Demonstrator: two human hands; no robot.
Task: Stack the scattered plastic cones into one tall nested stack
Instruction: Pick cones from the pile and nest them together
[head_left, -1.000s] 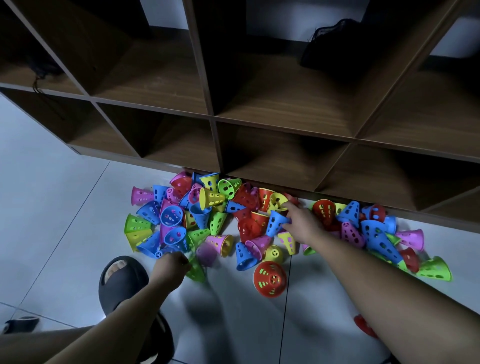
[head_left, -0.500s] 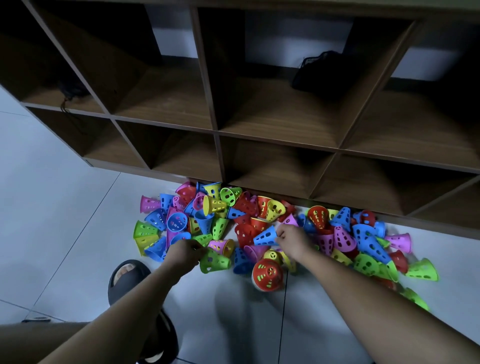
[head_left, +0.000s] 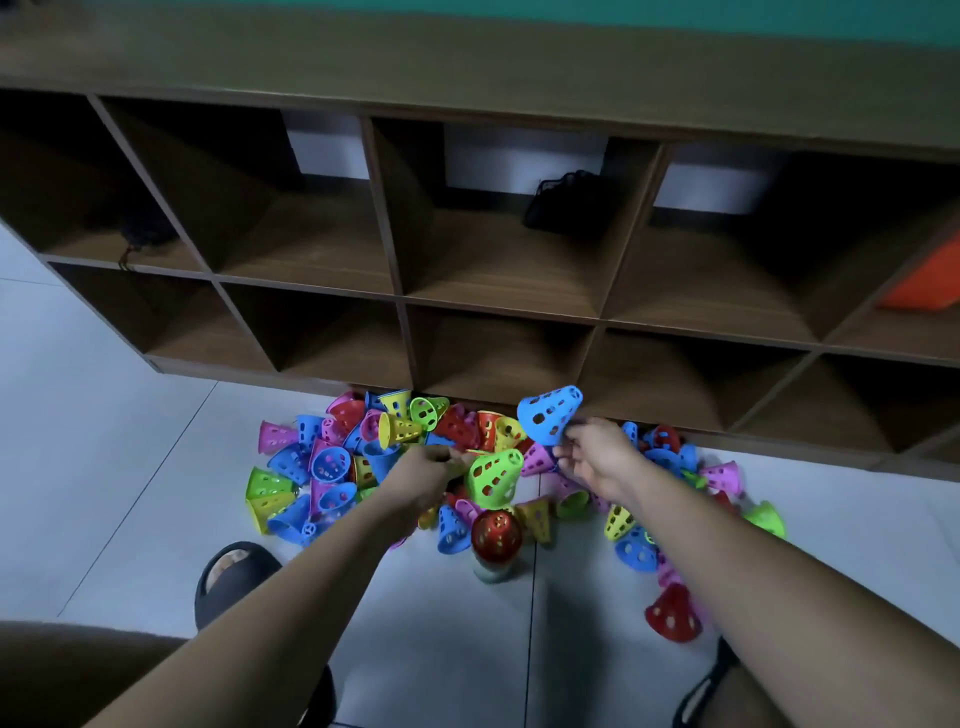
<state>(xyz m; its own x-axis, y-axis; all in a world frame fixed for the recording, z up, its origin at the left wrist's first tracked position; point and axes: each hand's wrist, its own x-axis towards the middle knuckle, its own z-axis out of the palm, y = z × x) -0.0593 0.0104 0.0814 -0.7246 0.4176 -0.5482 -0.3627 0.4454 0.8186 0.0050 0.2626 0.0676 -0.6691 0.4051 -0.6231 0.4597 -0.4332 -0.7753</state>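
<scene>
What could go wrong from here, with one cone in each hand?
The small stack stands free close to the left hand and its green cone; a low pass may tip it. The right hand seems to hold the blue cone only by its edge, so it may slip. The lone red cone lies by the right sandal and may be stepped on.

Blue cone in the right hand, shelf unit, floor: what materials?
Blue cone: likely moulded plastic; uniform colour, thin wall with round holes. Shelf unit: wood-look board, maybe laminate; brown grain, dull sheen. Floor: pale tile, judging by grout lines.
</scene>
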